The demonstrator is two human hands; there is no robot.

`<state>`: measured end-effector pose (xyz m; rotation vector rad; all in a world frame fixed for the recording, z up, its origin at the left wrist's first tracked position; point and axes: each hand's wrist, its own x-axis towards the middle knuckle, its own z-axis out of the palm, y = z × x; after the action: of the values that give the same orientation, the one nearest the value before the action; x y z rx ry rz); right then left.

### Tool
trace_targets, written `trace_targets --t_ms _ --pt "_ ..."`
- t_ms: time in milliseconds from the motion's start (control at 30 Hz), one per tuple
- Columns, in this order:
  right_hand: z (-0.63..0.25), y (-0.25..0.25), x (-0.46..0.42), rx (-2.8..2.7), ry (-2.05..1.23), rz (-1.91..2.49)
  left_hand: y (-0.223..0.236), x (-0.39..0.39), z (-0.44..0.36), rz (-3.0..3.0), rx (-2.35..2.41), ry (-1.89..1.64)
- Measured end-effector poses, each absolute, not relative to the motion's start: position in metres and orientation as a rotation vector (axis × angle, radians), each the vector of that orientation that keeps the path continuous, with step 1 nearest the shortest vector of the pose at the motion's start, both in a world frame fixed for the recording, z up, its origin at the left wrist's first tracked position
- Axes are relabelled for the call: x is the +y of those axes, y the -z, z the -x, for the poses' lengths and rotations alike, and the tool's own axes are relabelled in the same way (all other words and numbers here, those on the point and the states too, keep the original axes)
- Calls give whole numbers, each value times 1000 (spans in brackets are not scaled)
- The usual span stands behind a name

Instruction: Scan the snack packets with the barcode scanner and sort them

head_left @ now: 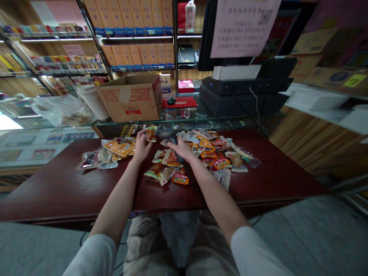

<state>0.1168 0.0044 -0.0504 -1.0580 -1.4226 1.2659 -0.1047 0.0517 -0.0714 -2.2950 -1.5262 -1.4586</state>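
Observation:
My left hand (pixel 141 145) is closed on a small snack packet (pixel 151 133) with a clear front and brown food inside, raised near the far edge of the dark red table (pixel 100 188). My right hand (pixel 181 148) is wrapped round a dark handheld barcode scanner (pixel 177 156), its cable running down toward the table's front edge. Below the scanner lies a small group of snack packets (pixel 166 168). A larger heap of orange and white packets (pixel 207 149) spreads to the right. Left of my left hand is another pile of packets (pixel 117 147).
Behind the table, a glass counter carries an open cardboard box (pixel 130 100), a white cup (pixel 92 102), a plastic bag (pixel 61 111), and a mouse (pixel 171 101) on a red mat. A monitor with a paper notice (pixel 244 28) stands above a black cash drawer (pixel 230 100).

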Motion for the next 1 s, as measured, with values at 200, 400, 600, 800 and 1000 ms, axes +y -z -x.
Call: trace_targets --t_ms 200,400,600,800,1000 --pt "-131 45 5 -1280 -1568 843 71 49 111 2422 -1493 1310" --pt "-131 42 4 -1280 -1608 787 70 47 116 2429 -1524 1238" --pt "-136 40 3 -1293 -1626 761 65 42 117 2376 -1628 1311" --pt "-140 35 -1 -1373 -1712 716 70 44 123 2346 -1581 1347" --pt "-139 35 -2 -1376 -1744 701 71 43 120 2322 -1590 1398"
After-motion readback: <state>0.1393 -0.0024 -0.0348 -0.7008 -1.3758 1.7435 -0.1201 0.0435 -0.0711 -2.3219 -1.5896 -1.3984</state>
